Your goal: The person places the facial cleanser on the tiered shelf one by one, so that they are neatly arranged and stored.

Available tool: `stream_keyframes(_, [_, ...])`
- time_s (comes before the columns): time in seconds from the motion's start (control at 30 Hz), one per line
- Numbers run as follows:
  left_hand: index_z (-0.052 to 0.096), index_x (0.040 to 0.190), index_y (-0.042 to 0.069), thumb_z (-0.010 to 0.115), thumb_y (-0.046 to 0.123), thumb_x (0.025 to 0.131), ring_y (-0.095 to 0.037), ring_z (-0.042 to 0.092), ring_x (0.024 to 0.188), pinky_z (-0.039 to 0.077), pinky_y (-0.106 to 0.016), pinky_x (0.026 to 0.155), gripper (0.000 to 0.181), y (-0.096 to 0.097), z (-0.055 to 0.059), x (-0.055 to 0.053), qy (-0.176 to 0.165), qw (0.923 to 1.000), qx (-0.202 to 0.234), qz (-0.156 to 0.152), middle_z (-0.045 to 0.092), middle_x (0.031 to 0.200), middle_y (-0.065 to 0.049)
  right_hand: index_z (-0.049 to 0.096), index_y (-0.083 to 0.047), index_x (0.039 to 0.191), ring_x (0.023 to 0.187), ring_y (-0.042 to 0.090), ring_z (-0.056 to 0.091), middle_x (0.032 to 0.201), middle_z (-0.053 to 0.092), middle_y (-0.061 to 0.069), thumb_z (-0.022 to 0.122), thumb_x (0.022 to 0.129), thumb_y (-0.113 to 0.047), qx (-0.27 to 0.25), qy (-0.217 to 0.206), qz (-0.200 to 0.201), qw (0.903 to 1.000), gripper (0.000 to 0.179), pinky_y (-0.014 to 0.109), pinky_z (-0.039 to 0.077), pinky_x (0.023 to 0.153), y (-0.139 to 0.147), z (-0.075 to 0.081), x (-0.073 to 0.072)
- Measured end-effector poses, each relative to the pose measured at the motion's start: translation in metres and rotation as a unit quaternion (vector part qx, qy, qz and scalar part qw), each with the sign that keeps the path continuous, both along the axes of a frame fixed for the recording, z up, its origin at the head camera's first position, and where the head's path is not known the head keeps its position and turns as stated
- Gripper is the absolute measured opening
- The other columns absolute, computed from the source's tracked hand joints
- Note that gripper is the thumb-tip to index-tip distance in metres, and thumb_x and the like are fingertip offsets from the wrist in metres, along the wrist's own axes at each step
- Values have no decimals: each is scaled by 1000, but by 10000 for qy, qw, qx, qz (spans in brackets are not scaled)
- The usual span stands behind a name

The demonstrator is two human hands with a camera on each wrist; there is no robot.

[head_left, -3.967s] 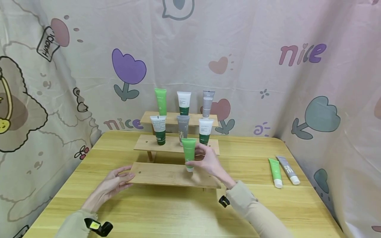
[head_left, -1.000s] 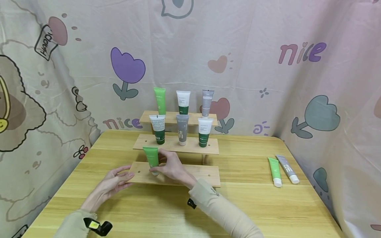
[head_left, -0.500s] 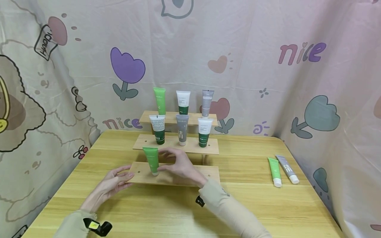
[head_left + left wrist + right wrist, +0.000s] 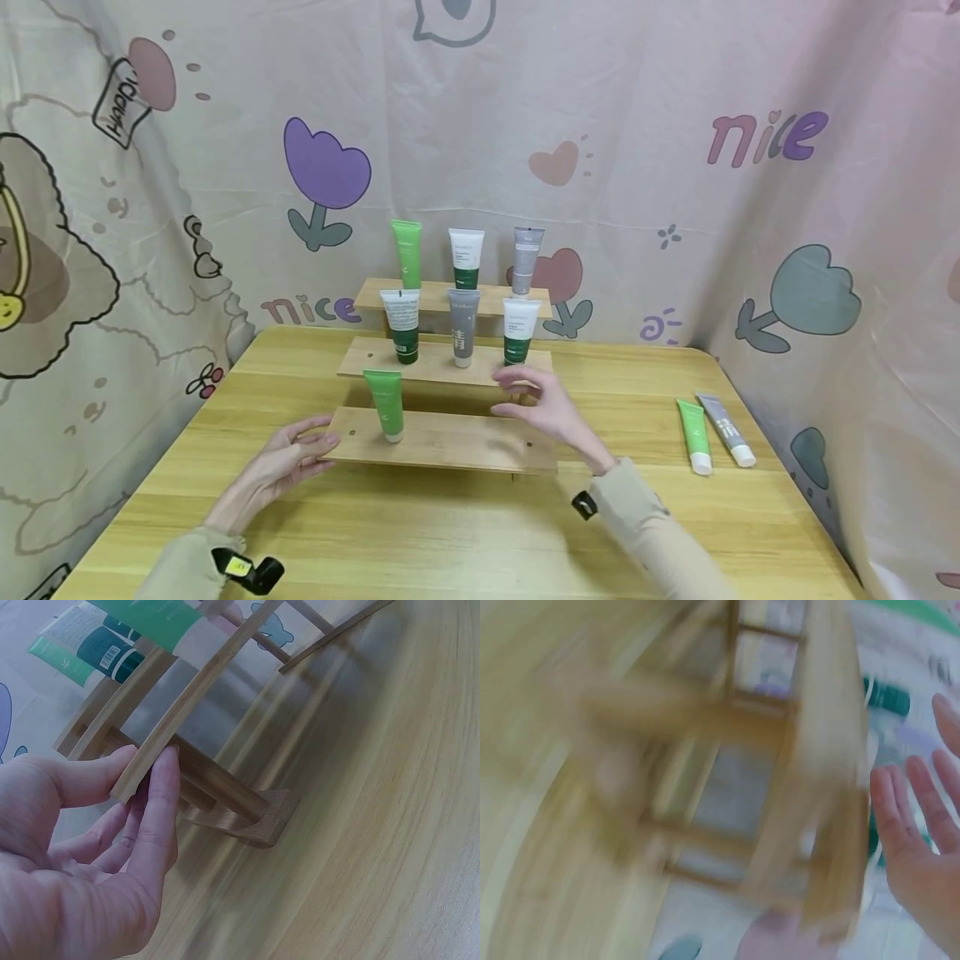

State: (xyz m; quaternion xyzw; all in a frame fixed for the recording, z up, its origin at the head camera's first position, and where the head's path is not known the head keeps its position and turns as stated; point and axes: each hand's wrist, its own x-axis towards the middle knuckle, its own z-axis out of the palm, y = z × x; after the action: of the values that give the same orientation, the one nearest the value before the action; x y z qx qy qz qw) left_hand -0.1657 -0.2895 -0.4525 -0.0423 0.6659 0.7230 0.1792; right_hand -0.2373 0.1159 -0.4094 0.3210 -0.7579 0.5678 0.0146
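My left hand [image 4: 279, 460] pinches the left end of the front board on a three-step wooden display rack [image 4: 465, 442]; in the left wrist view the thumb lies on top of the board and fingers below. On that board's left part stands a green squeeze tube [image 4: 387, 402], cap down. My right hand [image 4: 546, 410] hovers over the board's right end, holding nothing, its fingers loosely bent. Behind it, on the middle step, is a white-and-green tube [image 4: 520, 329], its base partly hidden by the fingers. The right wrist view is blurred and shows the hand [image 4: 922, 832] beside the rack.
The middle step also bears another white-and-green tube [image 4: 402, 327] and a grey tube [image 4: 463, 327]. On the top step stand a green tube [image 4: 407, 254], a white-and-green tube [image 4: 466, 258] and a grey tube [image 4: 527, 260]. A green tube [image 4: 694, 437] and a grey tube [image 4: 726, 429] lie at the table's right.
My right hand carried the green tube left along the front board, stood it there and let go, then moved back right. The left hand kept its hold on the board.
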Motion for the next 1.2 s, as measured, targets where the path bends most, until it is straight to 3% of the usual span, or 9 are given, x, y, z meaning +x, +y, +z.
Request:
stream_keyframes(0.1, [6,157,-9,60,9,101,-8,66,95,61,-27,93,80,0,0,0,4,10000,12,16,56,112,1,66,5,121,105,26,69,120,68,25,81,79,3,-15,56,-204,9998,45,46,59,98,30,-5,-1])
stream_keyframes(0.23, [7,156,-10,60,9,100,-7,65,95,61,-28,93,79,0,-1,0,42,10000,59,0,58,110,2,65,8,119,95,8,70,113,69,25,77,82,5,-198,164,-374,9990,39,29,63,87,68,-11,4])
stream_keyframes(0.37, [6,156,-10,60,9,101,-7,64,94,61,-29,94,79,-1,-1,0,66,9999,82,-57,59,110,3,63,11,118,91,12,71,108,72,15,74,85,7,-238,245,-594,9976,36,22,63,81,102,-15,9])
stream_keyframes(0.7, [6,157,-9,61,10,101,-7,65,97,61,-29,94,81,0,-2,0,51,10000,-47,27,55,116,-1,62,15,116,92,4,69,104,73,-11,71,85,13,-130,278,-1206,9922,33,16,61,80,174,-28,18])
stream_keyframes(0.93, [3,157,-9,60,10,101,-8,64,97,61,-28,95,82,-2,-1,1,-19,10000,17,-30,57,116,1,60,16,118,96,1,70,105,76,0,72,86,10,-39,13,-1582,9874,35,14,60,84,208,-38,24])
stream_keyframes(1.2, [2,157,-9,59,10,101,-8,64,96,61,-27,94,82,-2,-1,0,-56,10000,-2,-24,55,117,0,60,12,122,99,1,70,109,76,-8,72,87,8,5,-280,-1805,9832,37,11,57,87,233,-50,29])
